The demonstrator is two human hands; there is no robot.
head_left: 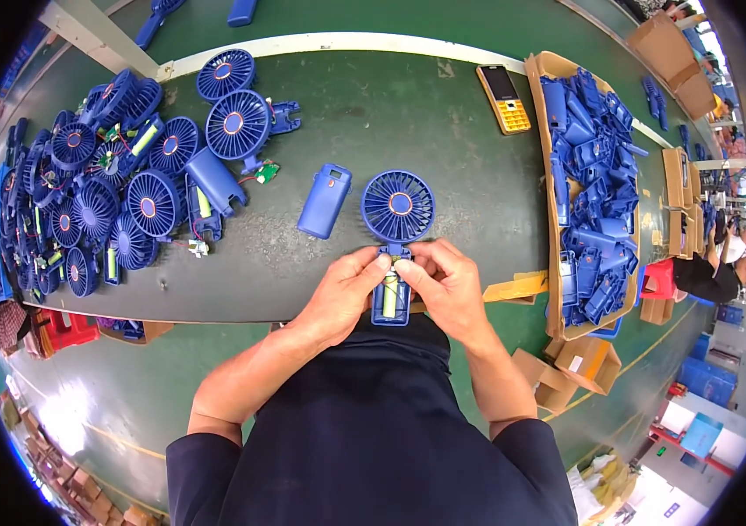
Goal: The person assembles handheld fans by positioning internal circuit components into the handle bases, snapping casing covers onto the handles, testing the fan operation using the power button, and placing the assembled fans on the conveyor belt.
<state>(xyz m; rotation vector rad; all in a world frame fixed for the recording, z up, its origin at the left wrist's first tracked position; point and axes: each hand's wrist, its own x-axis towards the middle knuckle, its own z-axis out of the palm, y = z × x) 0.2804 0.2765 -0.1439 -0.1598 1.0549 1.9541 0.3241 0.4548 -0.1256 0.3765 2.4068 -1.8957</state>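
At the bench's near edge I hold a blue handheld fan (pixel 398 207) with its round head pointing away from me. Its handle lies open and shows a light green battery cell (pixel 389 296) inside. My left hand (pixel 351 285) grips the handle's left side near the neck, thumb on top. From the right side my right hand (pixel 448 285) closes on the same handle, its thumb pressed beside the other one. What lies under the thumbs is hidden. Just left of the fan head rests a separate blue handle cover (pixel 325 202), touched by neither hand.
A heap of blue fans (pixel 92 193), some with loose wires and batteries, covers the bench's left. On the right stands a long cardboard box (pixel 555 254) full of blue plastic housings. A yellow-and-black keypad phone (pixel 505 98) lies near the box. Cardboard boxes (pixel 596 364) sit on the floor.
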